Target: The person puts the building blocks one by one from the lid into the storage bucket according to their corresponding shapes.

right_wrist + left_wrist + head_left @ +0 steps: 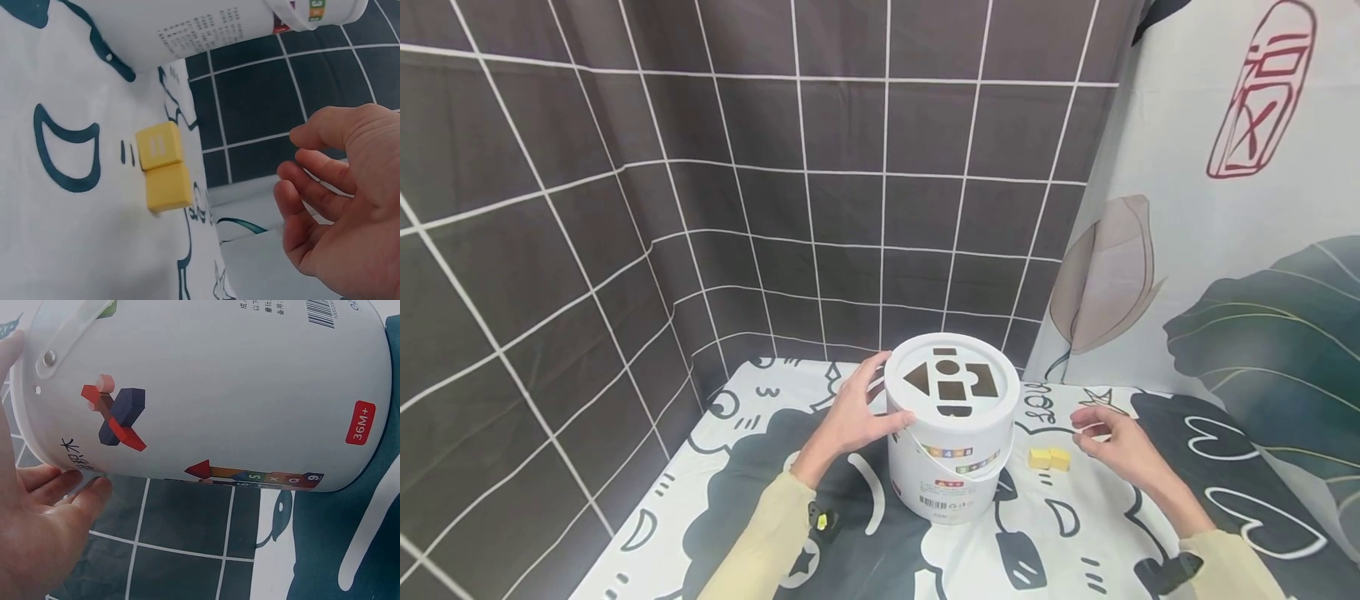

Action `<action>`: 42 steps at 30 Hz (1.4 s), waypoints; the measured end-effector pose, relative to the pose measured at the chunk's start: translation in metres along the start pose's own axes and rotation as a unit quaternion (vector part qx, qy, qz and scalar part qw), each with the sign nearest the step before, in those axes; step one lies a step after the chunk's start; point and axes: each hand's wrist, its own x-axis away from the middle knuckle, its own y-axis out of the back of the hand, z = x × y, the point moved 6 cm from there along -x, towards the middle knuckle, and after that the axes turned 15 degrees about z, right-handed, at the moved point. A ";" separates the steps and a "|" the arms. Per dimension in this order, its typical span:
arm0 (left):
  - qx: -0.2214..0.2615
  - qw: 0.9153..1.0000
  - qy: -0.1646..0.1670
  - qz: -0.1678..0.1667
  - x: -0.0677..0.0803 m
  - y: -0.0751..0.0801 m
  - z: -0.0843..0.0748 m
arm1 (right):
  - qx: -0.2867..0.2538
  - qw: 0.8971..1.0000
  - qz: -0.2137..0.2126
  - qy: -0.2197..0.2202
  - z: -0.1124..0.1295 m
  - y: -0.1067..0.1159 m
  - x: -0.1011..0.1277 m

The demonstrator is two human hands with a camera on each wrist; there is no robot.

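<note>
A white bucket (944, 467) stands upright, its white lid (992, 357) cut with shaped holes, including a triangle, a circle and a square. My left hand (853, 417) rests against the bucket's left side at the lid's edge, thumb toward the front and fingers toward the back. Two yellow blocks (1049, 459) lie side by side on the cloth, right of the bucket. My right hand (1116, 443) hovers to the right of these blocks, fingers loosely bent and holding nothing. In the right wrist view, one yellow block (160, 146) bears two pale marks.
A patterned black-and-white cloth (820, 392) covers the surface. Dark curtains with a white grid (842, 208) hang behind and to the left. At the right hangs a white curtain with leaf prints (1187, 242). A thin handle (976, 479) droops across the bucket's front.
</note>
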 end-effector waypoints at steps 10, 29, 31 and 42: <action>-0.002 1.000 -0.006 -0.001 -0.001 0.000 0.001 | 0.003 1.000 0.006 -0.023 -0.017 -0.011 -0.004; -0.010 1.000 -0.013 -0.016 -0.010 -0.002 0.047 | -0.022 0.997 0.040 -0.061 -0.044 -0.034 -0.012; -0.014 1.000 -0.012 -0.017 -0.010 -0.002 0.047 | -0.024 0.997 0.041 -0.065 -0.045 -0.035 -0.014; -0.024 1.000 -0.007 -0.018 -0.009 -0.002 0.046 | -0.032 0.995 0.044 -0.081 -0.051 -0.042 -0.019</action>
